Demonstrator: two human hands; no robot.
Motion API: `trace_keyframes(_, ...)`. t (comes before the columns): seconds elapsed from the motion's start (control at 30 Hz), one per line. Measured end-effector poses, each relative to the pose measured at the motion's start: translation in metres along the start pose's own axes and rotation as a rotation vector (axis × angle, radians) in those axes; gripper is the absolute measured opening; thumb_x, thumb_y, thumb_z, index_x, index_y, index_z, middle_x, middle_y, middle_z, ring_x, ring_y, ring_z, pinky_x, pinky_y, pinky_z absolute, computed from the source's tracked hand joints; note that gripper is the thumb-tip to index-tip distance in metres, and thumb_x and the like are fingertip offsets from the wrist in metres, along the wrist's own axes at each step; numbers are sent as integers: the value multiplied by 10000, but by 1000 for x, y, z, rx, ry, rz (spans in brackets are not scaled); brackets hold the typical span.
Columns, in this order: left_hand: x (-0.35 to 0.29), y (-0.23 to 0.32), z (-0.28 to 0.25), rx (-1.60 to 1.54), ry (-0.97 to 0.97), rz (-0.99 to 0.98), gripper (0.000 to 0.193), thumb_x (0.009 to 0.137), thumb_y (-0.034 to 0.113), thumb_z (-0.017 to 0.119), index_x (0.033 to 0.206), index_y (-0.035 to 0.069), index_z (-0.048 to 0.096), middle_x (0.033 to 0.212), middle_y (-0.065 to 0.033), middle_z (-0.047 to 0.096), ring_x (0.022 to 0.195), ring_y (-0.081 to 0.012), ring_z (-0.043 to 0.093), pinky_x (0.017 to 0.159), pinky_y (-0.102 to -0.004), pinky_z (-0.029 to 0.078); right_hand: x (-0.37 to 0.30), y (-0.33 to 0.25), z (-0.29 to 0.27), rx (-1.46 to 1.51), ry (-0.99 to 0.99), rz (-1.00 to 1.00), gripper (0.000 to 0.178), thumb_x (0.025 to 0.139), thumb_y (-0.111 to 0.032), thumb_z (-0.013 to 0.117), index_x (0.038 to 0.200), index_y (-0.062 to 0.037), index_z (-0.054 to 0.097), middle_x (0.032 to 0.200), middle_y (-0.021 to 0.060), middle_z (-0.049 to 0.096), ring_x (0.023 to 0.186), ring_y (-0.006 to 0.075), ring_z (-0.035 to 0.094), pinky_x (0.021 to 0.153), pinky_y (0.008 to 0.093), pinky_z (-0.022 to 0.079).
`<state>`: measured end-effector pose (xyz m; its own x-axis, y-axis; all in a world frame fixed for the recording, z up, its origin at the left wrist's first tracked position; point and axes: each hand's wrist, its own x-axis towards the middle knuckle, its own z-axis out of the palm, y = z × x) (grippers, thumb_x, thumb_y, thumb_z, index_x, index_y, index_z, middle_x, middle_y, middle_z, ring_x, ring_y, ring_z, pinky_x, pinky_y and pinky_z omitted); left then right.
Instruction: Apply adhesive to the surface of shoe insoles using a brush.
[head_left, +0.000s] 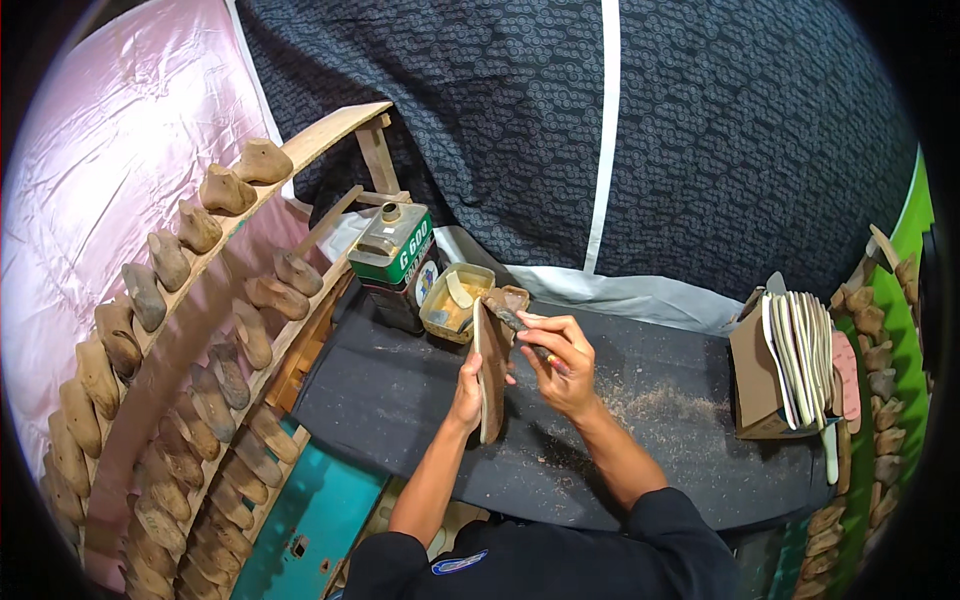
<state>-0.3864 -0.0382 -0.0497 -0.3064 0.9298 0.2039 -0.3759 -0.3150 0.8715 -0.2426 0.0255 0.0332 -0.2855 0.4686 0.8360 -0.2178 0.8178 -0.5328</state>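
Observation:
Over the dark table, my left hand [467, 392] grips a brown shoe sole with a pale edge [489, 385], held upright with its toe end down. My left fingers wrap around its side, and the thumb lies along the near face. My right hand [562, 362] is closed around a slim dark tool [510, 319], whose tip meets the upper part of the sole. The tool's exact kind cannot be made out. Just behind the sole's top end is a yellowish open tub [437, 318] with a pale scraper-like piece and amber residue inside.
A green and dark metal can [390, 262] stands left of the tub. Wooden shoe lasts [212, 400] fill racks at the left; more line the far right. A cardboard box [752, 368] with upright pale soles [800, 350] sits at right. Shavings [665, 405] litter the table [400, 420].

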Motion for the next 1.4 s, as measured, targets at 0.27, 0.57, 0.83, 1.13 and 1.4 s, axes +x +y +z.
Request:
trace_keyframes(0.27,3,-3,16,-221,-50,-102,595,1003,537,365,1378,79,431,1215,-81,589,1047,-178,594,831,-338,513,-20,-9,-10,-10,-32,-91,224,774,111,702,970,2,691,1070,148,596,1120,349,626,938,407,534)
trace_keyframes(0.57,7,-7,22,-269,-117,-164,579,1015,531,369,1363,74,443,1207,-86,586,1100,-186,573,935,-357,470,-40,-22,-28,-86,-29,-69,229,755,106,723,957,1,699,1041,142,604,1090,317,639,918,378,536)
trace_keyframes(0.83,-20,5,33,-438,-23,-155,605,1001,570,355,1297,68,515,1168,-82,624,901,-151,622,780,-309,537,-69,-42,-32,3,-99,-38,241,749,105,724,963,0,697,1051,138,596,1108,313,631,917,376,534)
trace_keyframes(1.13,-53,23,54,-405,11,-97,683,989,611,330,1321,38,496,1155,-119,614,886,-154,611,708,-319,581,-116,-81,-45,40,-193,-36,323,711,112,712,1004,-20,679,1073,147,582,1132,347,619,926,410,537)
trace_keyframes(1.4,-47,27,77,-322,13,-36,758,967,669,288,1341,38,481,1167,-132,617,840,-169,623,689,-310,572,-138,-101,-76,18,-171,-45,310,714,102,715,995,-27,684,1064,146,591,1103,350,633,921,410,544)
